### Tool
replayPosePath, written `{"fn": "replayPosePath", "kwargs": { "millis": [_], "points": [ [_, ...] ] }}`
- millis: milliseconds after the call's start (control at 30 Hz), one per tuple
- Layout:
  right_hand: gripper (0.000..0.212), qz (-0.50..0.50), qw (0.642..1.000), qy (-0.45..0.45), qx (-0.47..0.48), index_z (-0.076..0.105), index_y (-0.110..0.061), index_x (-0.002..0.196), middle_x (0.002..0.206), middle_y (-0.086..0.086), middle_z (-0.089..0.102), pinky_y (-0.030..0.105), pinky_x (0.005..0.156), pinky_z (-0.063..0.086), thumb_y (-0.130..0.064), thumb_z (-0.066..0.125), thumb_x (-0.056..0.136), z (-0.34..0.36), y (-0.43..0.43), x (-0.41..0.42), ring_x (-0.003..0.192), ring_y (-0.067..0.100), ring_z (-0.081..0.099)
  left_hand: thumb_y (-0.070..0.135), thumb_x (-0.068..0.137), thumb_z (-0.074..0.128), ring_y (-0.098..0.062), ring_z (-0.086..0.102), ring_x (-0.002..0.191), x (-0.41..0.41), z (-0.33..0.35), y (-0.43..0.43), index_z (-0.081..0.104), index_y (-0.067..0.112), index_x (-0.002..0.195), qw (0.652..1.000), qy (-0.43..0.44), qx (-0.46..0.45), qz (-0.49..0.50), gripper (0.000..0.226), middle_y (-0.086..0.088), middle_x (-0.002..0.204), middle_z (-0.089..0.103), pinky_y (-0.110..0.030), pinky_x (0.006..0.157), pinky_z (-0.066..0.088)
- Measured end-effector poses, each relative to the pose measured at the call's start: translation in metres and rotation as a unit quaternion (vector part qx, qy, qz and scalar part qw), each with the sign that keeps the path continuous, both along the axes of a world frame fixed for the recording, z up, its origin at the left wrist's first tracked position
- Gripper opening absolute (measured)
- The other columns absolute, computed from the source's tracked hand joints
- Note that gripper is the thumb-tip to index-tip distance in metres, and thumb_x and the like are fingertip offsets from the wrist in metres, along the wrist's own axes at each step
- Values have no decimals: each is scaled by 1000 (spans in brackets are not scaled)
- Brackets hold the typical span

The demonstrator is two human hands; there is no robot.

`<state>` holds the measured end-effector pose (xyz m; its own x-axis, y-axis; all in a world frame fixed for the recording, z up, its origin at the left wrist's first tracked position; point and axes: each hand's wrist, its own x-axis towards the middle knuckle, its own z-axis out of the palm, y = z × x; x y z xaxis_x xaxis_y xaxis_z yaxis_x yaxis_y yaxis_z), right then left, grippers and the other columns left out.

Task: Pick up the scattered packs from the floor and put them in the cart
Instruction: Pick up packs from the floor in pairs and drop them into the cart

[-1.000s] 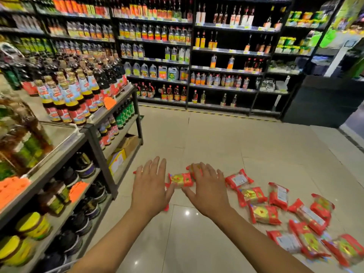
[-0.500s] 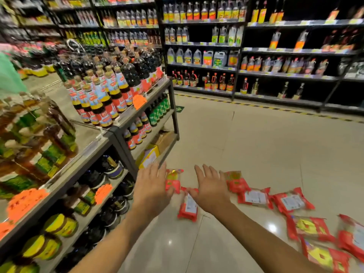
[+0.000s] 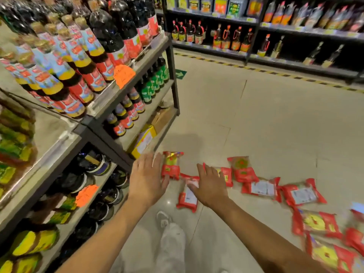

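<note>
The grey metal rack (image 3: 126, 95) carries glossy dark bottles (image 3: 78, 62) with blue, red and yellow labels, their print too blurred to read. An orange scalloped tag (image 3: 124, 74) hangs from the rack's top shelf; a yellow carton (image 3: 144, 140) sits on its lowest. Just right of the rack's foot, the left hand (image 3: 147, 180) hovers flat, fingers spread, gripping nothing. Beside its thumb lies a crinkly red-and-gold pack (image 3: 171, 165) (contact unclear). Farther right of the rack, the right hand (image 3: 211, 186) is splayed and empty over a red pack (image 3: 188, 196) with a white label. More red plastic packs (image 3: 262, 188) trail across the glossy tile floor (image 3: 256, 115), away from the rack.
</note>
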<state>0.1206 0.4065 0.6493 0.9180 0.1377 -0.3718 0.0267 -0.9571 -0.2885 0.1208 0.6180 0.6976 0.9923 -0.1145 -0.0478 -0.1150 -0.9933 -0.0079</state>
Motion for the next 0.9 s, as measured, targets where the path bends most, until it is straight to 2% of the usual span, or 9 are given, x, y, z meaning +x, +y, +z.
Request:
{"fn": "replayPosePath", "kwargs": {
  "millis": [67, 167, 333, 500, 567, 633, 700, 767, 900],
  "points": [
    [84, -38, 999, 25, -1, 17, -19, 163, 166, 11, 28, 50, 123, 20, -67, 35, 96, -32, 4, 25, 153, 30, 25, 52, 82, 47, -40, 56, 124, 46, -31, 12, 49, 6, 141, 999, 22, -12, -22, 75, -19, 138, 59, -51, 102, 46],
    [101, -93, 995, 40, -13, 23, -18, 160, 161, 12, 37, 47, 116, 30, -78, 17, 80, -87, 12, 57, 147, 31, 35, 54, 82, 42, -35, 56, 122, 110, -80, 26, 48, 5, 142, 997, 60, 6, -47, 78, -15, 135, 58, -48, 99, 46],
    [88, -171, 977, 127, 31, 20, -16, 161, 152, 10, 48, 39, 105, 40, -63, 51, 94, -201, 38, 109, 136, 30, 48, 55, 83, 46, -39, 53, 127, 190, -203, 51, 43, 3, 150, 990, 133, -3, -46, 85, -20, 143, 55, -51, 106, 42],
    [91, -241, 947, 185, 104, 16, -12, 162, 161, 14, 36, 43, 111, 39, -48, 65, 94, -349, 65, 147, 141, 35, 42, 46, 88, 65, -40, 51, 132, 236, -352, 68, 41, 2, 151, 979, 198, -6, -55, 81, -22, 150, 50, -49, 106, 42],
    [94, -282, 928, 204, 133, 14, -13, 162, 163, 15, 33, 44, 113, 39, -46, 67, 93, -411, 73, 158, 143, 36, 41, 54, 88, 52, -42, 49, 134, 249, -412, 73, 39, 3, 151, 974, 224, -20, -10, 83, -22, 151, 48, -50, 107, 41],
    [97, -323, 907, 222, 154, 10, -14, 162, 162, 15, 33, 46, 114, 38, -45, 68, 92, -471, 78, 165, 143, 37, 40, 57, 85, 41, -45, 52, 129, 255, -471, 77, 44, 2, 146, 966, 246, -57, 48, 83, -25, 145, 52, -52, 102, 44],
    [100, -362, 886, 240, 165, 8, -13, 163, 162, 16, 34, 46, 115, 37, -45, 70, 91, -528, 78, 169, 144, 37, 39, 46, 91, 55, -45, 50, 131, 259, -527, 78, 42, 3, 145, 949, 286, -84, 103, 70, -25, 145, 49, -52, 105, 43],
    [103, -405, 861, 247, 183, 11, -12, 163, 160, 16, 37, 46, 116, 37, -45, 74, 88, -584, 77, 168, 144, 37, 40, 40, 91, 64, -44, 48, 133, 262, -585, 80, 40, 9, 147, 929, 331, -103, 130, 69, -22, 147, 47, -52, 108, 42],
    [104, -489, 819, 239, 182, 25, -12, 157, 143, 16, 54, 51, 107, 46, -48, 79, 76, -685, 64, 165, 131, 39, 53, 67, 70, 61, -38, 62, 115, 282, -717, 104, 50, 29, 135, 897, 374, -161, 172, 76, -12, 128, 61, -52, 97, 53]
  ]
}}
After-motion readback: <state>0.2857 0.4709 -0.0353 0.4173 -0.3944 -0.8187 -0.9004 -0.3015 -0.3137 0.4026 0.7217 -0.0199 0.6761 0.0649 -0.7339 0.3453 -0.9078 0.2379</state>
